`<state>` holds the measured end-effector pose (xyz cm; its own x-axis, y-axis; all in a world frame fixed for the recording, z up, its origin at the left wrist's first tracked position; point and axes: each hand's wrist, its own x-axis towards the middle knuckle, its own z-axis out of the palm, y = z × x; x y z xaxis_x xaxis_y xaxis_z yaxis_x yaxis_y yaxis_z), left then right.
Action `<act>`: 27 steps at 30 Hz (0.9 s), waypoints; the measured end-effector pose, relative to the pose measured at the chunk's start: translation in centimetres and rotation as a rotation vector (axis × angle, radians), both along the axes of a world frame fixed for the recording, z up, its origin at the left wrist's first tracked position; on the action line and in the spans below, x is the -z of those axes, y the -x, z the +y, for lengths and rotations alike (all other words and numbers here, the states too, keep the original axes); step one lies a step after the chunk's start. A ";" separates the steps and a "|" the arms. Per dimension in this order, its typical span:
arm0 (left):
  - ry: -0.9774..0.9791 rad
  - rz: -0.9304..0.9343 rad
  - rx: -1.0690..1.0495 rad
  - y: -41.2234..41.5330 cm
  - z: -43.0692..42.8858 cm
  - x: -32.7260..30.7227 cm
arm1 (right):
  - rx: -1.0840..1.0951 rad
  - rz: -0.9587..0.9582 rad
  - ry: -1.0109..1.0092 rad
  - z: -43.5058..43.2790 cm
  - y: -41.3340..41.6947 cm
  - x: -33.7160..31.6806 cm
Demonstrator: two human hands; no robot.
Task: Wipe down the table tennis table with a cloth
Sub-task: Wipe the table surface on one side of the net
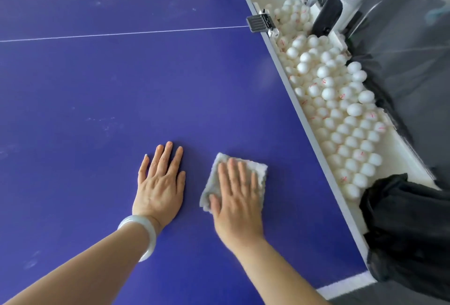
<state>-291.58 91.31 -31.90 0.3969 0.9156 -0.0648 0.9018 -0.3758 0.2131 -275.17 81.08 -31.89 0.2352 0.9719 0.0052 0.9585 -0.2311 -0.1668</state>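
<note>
The blue table tennis table (121, 90) fills most of the view, with a thin white line across its far part. A small grey-white cloth (258, 170) lies flat on it near the right edge. My right hand (237, 197) presses on the cloth with straight, spread fingers and covers most of it. My left hand (159, 183) rests flat on the bare table just left of the cloth, fingers straight. A pale bangle (143, 234) circles my left wrist.
A white trough (409, 156) along the table's right edge holds several white balls (341, 109). A net clamp (259, 23) grips that edge farther away. Black mesh netting (409, 231) hangs at the near right. Faint dusty smudges (104, 124) mark the table surface.
</note>
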 end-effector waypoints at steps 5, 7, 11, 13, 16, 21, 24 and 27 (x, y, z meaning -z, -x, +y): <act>0.020 -0.033 0.029 0.4 0.2 -0.1 | -0.201 -0.010 0.039 -4.7 -3.7 -0.3; 0.052 -0.052 0.070 0.9 0.1 -0.3 | 0.125 -0.070 0.068 -5.9 -8.6 -0.3; 0.018 -0.022 0.218 3.7 -2.5 -0.3 | 0.619 0.010 0.112 -6.2 -9.7 -1.3; -0.009 0.024 0.267 5.2 -3.9 -0.3 | 0.565 0.016 0.084 -5.8 -3.5 -1.2; -0.041 0.049 0.291 5.8 -4.2 -0.3 | 0.128 0.017 0.007 -7.4 9.1 -0.3; -0.043 0.036 0.288 5.8 -4.1 0.0 | -0.176 0.007 0.029 -12.2 5.6 0.0; -0.039 0.026 0.279 5.7 -4.1 0.1 | 0.269 -0.053 0.094 -14.9 -4.7 -0.3; -0.040 0.004 0.274 5.7 -4.1 0.1 | 0.606 -0.050 0.172 -15.5 -9.4 -0.9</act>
<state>-297.26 87.20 -31.96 0.6302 0.7757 -0.0329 0.7660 -0.6143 0.1896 -265.77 65.59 -30.96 0.7475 0.6544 -0.1143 0.6550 -0.7547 -0.0377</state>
